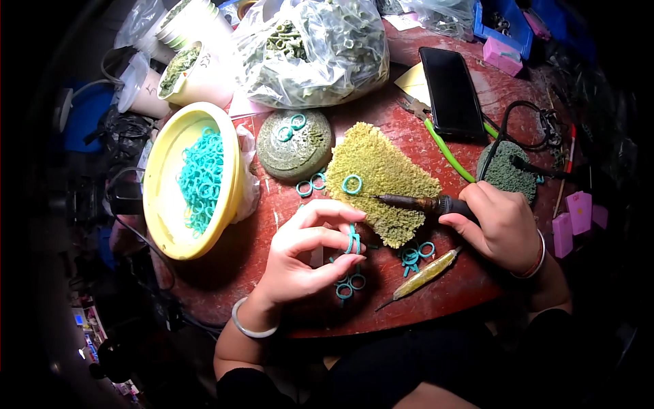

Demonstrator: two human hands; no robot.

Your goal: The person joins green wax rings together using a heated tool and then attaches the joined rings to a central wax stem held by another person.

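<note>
My left hand (296, 255) pinches a teal ring (351, 238) between thumb and fingers, perhaps more than one. In my right hand (504, 228) is a pen-shaped hot tool like a soldering iron (449, 206), its dark tip pointing left above a rough yellow-green block (392, 160). Another teal ring (352, 176) lies on that block, left of the tip. Beneath my left hand are several loose rings (344, 292), partly hidden by the fingers. A pointed tool with a yellow-wrapped handle (429, 275) rests near the table edge, beside more rings (410, 256).
At left, a yellow bowl (158, 238) contains many teal rings. Two rings sit on a grey-green dome (293, 160). Behind stand a clear bag (340, 54) of green pieces and white cups (208, 78). A phone (449, 92), green-handled pliers (446, 150) and a dark green block (507, 167) lie right.
</note>
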